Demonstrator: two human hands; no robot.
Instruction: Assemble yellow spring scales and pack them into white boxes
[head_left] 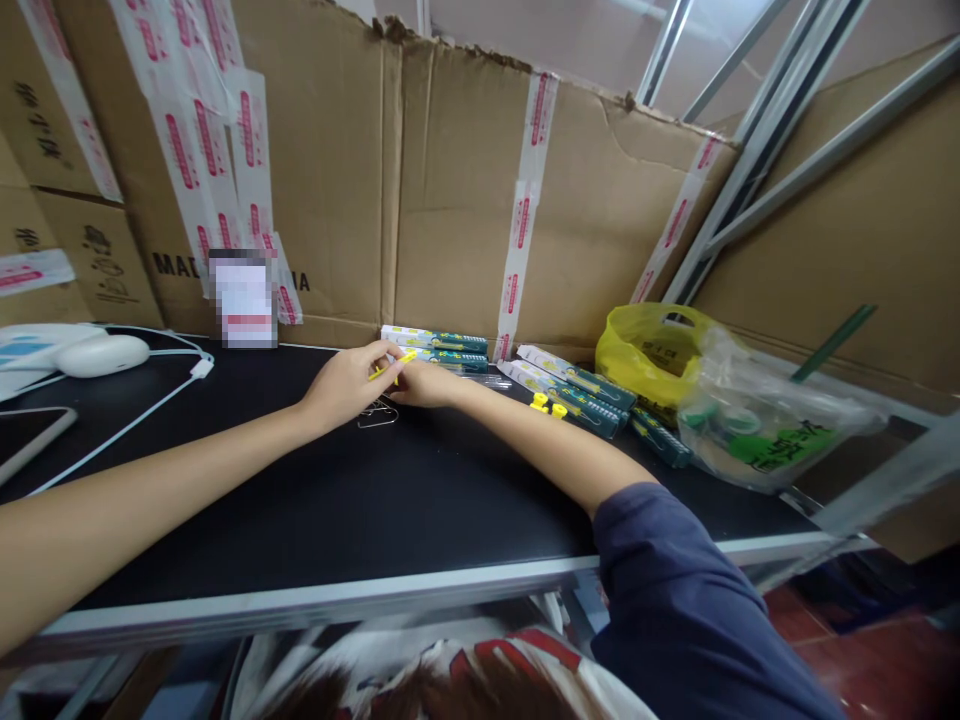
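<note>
My left hand (351, 382) is closed in a pinch on a small yellow plastic piece (407, 357), over the black tabletop. Right beside it, my right hand (421, 384) reaches in with curled fingers, partly hidden behind the left one. What those fingers hold cannot be made out. Thin bent metal wires (377, 414) lie on the table just below both hands. Behind the hands are slim green-and-white printed boxes (442, 352), and some clear thin plastic strips (489, 381) lie to their right. Two more yellow plastic pieces (549, 405) rest past my right forearm.
More printed boxes (577, 390) lie to the right, near a yellow plastic bag (649, 355) and a clear bag (757, 430). A white cable (124, 430), a white rounded device (101, 355) and a phone-like device (34, 440) are at left. Cardboard (457, 200) walls the back.
</note>
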